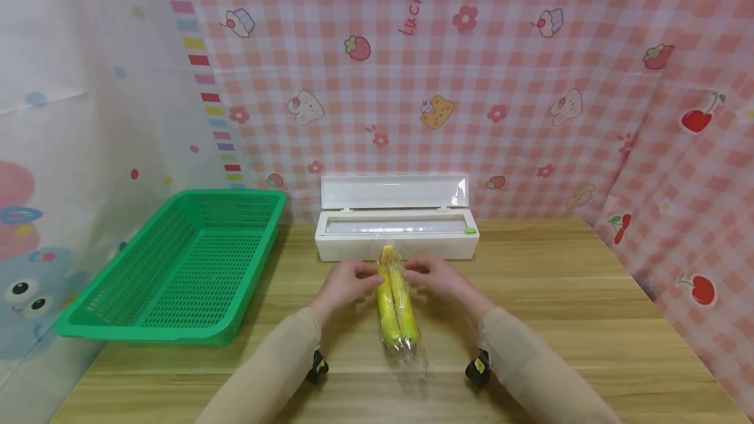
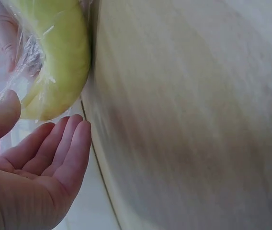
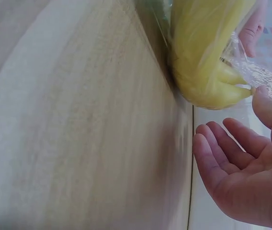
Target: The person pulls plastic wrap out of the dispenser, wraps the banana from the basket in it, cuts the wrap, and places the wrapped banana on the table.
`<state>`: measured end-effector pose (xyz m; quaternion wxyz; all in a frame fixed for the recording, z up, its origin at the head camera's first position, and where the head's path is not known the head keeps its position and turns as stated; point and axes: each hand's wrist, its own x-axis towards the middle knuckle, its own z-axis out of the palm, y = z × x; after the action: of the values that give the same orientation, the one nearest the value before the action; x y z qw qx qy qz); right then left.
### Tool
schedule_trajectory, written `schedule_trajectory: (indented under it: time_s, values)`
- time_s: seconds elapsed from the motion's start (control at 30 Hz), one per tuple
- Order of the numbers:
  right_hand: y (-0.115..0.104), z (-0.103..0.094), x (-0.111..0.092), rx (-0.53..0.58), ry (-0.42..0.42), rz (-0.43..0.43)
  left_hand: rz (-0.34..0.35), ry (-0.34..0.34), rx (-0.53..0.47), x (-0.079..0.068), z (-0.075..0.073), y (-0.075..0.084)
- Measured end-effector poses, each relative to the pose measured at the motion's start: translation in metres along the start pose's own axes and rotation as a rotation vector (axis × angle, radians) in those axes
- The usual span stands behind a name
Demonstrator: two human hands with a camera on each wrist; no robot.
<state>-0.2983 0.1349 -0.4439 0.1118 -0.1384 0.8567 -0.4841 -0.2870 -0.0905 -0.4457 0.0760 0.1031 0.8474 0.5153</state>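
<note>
Two yellow bananas (image 1: 389, 309), wrapped in clear cling film (image 1: 406, 362), lie on the table with their stems pointing away from me. My left hand (image 1: 346, 285) is at their left side near the stem end. In the left wrist view, its thumb (image 2: 6, 115) is at the film and its loosely bent fingers are spread away from the thumb. On the other side is my right hand (image 1: 443, 279). Its thumb (image 3: 266, 103) touches the film by the stems in the right wrist view, while the relaxed fingers sit just under the bananas (image 3: 208, 91).
Behind the bananas stands a white cling film dispenser (image 1: 397, 248), its clear lid (image 1: 394, 192) raised and a green slider (image 1: 470, 231) at its right end. A green plastic basket (image 1: 247, 293) is on the left of the wooden table (image 1: 559, 293). Patterned cloths (image 1: 377, 84) hang around it.
</note>
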Motion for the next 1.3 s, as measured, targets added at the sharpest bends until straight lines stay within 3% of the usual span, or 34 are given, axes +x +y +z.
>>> schedule_trajectory:
  time_s: [0.53,0.83,1.3]
  values:
    - [0.005,0.011,0.011,0.038,-0.026,0.006,-0.063,0.011,-0.186,0.011,0.013,-0.006]
    - [0.003,0.013,0.009,0.08,0.005,0.027,-0.051,0.062,-0.167,0.006,0.017,-0.002]
    - [0.002,0.013,0.004,0.048,0.05,-0.029,0.029,0.091,-0.111,0.002,0.021,-0.002]
